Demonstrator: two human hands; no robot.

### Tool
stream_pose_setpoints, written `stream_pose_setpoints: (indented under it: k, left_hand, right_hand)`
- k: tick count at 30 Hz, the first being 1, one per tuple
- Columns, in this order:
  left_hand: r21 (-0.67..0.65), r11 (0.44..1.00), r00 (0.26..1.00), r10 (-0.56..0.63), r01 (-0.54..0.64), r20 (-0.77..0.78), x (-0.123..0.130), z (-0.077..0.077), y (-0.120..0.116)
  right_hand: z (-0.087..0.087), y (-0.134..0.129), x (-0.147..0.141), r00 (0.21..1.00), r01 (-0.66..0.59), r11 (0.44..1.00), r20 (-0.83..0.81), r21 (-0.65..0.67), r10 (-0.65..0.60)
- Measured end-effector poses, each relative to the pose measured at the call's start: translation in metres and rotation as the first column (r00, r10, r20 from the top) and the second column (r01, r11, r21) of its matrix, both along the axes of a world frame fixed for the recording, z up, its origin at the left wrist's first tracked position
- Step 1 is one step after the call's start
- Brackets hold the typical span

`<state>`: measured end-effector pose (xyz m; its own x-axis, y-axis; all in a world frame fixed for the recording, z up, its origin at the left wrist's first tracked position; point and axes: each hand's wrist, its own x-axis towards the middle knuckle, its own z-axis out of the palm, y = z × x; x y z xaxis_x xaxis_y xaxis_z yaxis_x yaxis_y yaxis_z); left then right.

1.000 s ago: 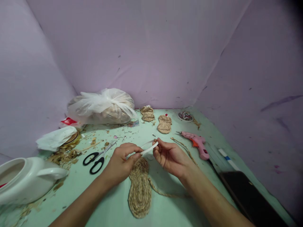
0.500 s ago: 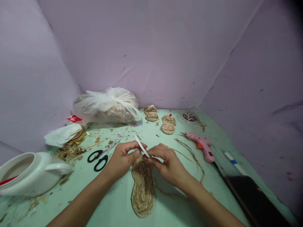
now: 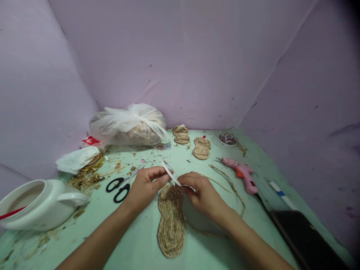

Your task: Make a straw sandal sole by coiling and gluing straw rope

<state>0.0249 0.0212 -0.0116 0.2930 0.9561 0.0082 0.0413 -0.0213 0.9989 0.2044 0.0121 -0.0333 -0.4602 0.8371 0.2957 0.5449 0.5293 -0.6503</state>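
Observation:
My left hand (image 3: pixel 150 185) and my right hand (image 3: pixel 198 191) are closed, fingers pinched, on the two sides of a narrow white band (image 3: pixel 172 174), perhaps a thin ring. It tilts down from upper left to lower right, and its exact kind cannot be made out. Just beneath my fingertips lies a coiled straw sole (image 3: pixel 171 223), shaped like a figure eight. A twisted straw cord (image 3: pixel 234 187) curves over the table on the right, and a stretch of it shows beside the sole. Black-handled scissors (image 3: pixel 120 187) rest left of my left hand.
A pink glue gun (image 3: pixel 242 170) and a dark phone-like slab (image 3: pixel 306 234) lie on the right. Small straw soles (image 3: pixel 201 148), a dish of beads (image 3: pixel 227 139) and a tied plastic bag (image 3: pixel 131 125) stand at the back. At left are a white jug (image 3: pixel 53 204) and straw scraps (image 3: pixel 87 176).
Both hands still grip the white band, which sits slightly further right. The whole view has shifted a little; the table things have kept their places.

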Motion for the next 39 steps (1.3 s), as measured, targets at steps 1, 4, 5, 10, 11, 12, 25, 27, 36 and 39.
stream_pose_setpoints:
  k: [1,4,5,10,11,12,25,27,36,39]
  left_hand:
    - [-0.024,1.000,0.999,0.014,-0.013,0.040,0.000,0.000,0.000]
    - [-0.187,0.982,0.982,0.052,-0.018,0.180,0.001,-0.002,0.002]
    - [-0.250,0.968,0.975,0.066,-0.011,0.212,0.001,-0.004,0.002]
    - [-0.268,0.961,0.975,0.120,-0.067,0.185,0.008,-0.013,-0.001]
    - [-0.223,0.972,0.981,0.116,-0.080,0.154,0.010,-0.013,-0.003]
    - [-0.179,0.980,0.986,0.111,-0.088,0.121,0.012,-0.014,-0.005]
    - [-0.221,0.973,0.959,0.121,-0.064,0.256,0.010,-0.011,-0.005]
    - [-0.197,0.980,0.975,0.073,-0.031,0.208,0.008,-0.010,-0.004]
    - [0.267,0.948,0.937,-0.077,0.175,-0.342,0.014,-0.017,-0.008]
    - [0.239,0.956,0.934,-0.082,0.172,-0.347,0.015,-0.019,-0.006]
  right_hand:
    - [-0.001,0.001,0.001,1.000,-0.002,1.000,-0.003,-0.002,0.002]
    - [-0.006,0.004,0.003,1.000,-0.004,1.000,0.005,0.007,0.004]
    - [-0.008,0.005,0.003,1.000,0.001,1.000,0.021,0.015,-0.001]
    - [-0.009,0.001,0.000,0.999,0.028,0.998,0.016,0.057,-0.029]
    - [-0.008,-0.001,-0.002,0.999,0.032,0.998,-0.010,0.060,-0.031]
    - [-0.006,-0.002,-0.003,0.999,0.034,0.997,-0.030,0.066,-0.033]
    - [-0.016,0.002,-0.001,0.973,-0.095,0.946,0.231,0.310,0.022]
    - [-0.014,0.001,-0.002,0.987,-0.016,0.978,0.161,0.208,-0.018]
    - [0.014,-0.005,-0.007,0.659,-0.137,0.791,-0.652,-0.596,-0.376]
    - [0.011,-0.005,-0.010,0.614,-0.163,0.773,-0.676,-0.613,-0.407]
